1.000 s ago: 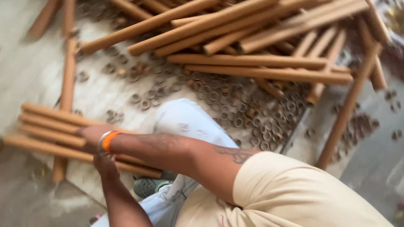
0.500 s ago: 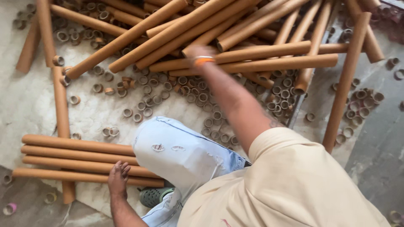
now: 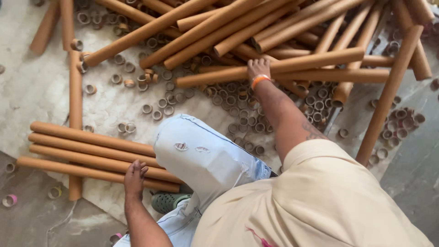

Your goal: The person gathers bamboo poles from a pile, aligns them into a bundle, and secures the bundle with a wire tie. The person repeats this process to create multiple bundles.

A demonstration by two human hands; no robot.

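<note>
Four long brown cardboard tubes point(image 3: 91, 153) lie side by side on the pale floor covering point(image 3: 41, 91) at the lower left, parallel and touching. The left hand point(image 3: 135, 177) rests palm down on the nearest of them, fingers spread flat, gripping nothing. The right hand point(image 3: 259, 68), an orange band point(image 3: 260, 80) at its wrist, reaches forward onto a long tube point(image 3: 270, 69) lying crosswise at the near edge of the large heap of tubes point(image 3: 283, 27); the fingers curl over its top, though how firmly they grasp it cannot be told. Short cut cardboard rings point(image 3: 238, 103) litter the floor between heap and knee. Light blue torn jeans point(image 3: 206, 158) and a green sandal point(image 3: 168, 200) sit between the hands.
</note>
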